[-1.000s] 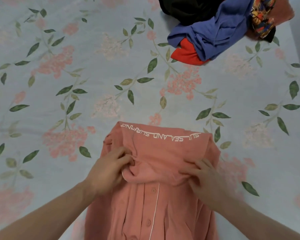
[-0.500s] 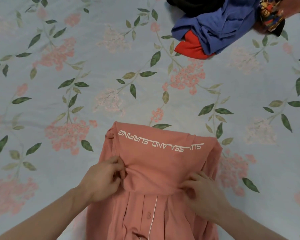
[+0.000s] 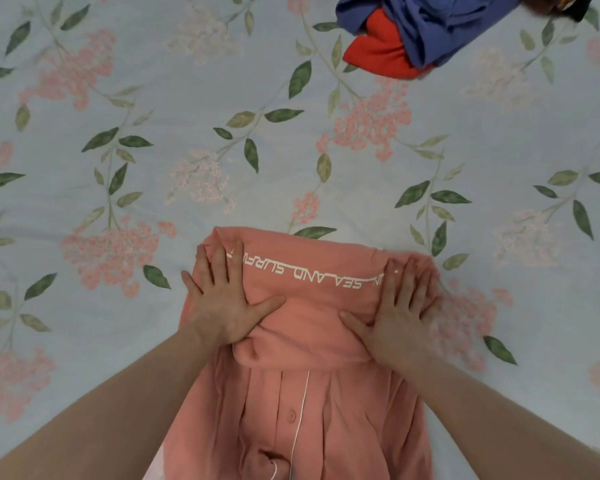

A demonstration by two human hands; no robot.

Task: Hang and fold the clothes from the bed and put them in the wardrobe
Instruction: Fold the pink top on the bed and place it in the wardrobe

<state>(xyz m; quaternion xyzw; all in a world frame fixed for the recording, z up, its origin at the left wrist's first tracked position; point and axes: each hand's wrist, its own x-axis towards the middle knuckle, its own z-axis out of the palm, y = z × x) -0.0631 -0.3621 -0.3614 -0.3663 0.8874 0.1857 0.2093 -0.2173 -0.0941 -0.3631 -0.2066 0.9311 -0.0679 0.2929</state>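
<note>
A salmon-pink button shirt (image 3: 309, 341) with white lettering lies on the bed in front of me, its far part folded back over the buttoned front. My left hand (image 3: 224, 299) lies flat with spread fingers on the folded part's left side. My right hand (image 3: 400, 317) lies flat on its right side, slightly blurred. Both palms press the fold down. The shirt's near end runs out of the bottom of the view.
The bed sheet (image 3: 153, 150) is pale blue with pink flowers and green leaves. At the far right lies a pile of clothes: a blue garment (image 3: 426, 22) over a red one (image 3: 378, 53), with a dark piece at the frame's corner.
Both hands let go of the pinched fold edge and slid outward and away, now lying flat on the folded part. The view has tilted down, closer to the shirt.
</note>
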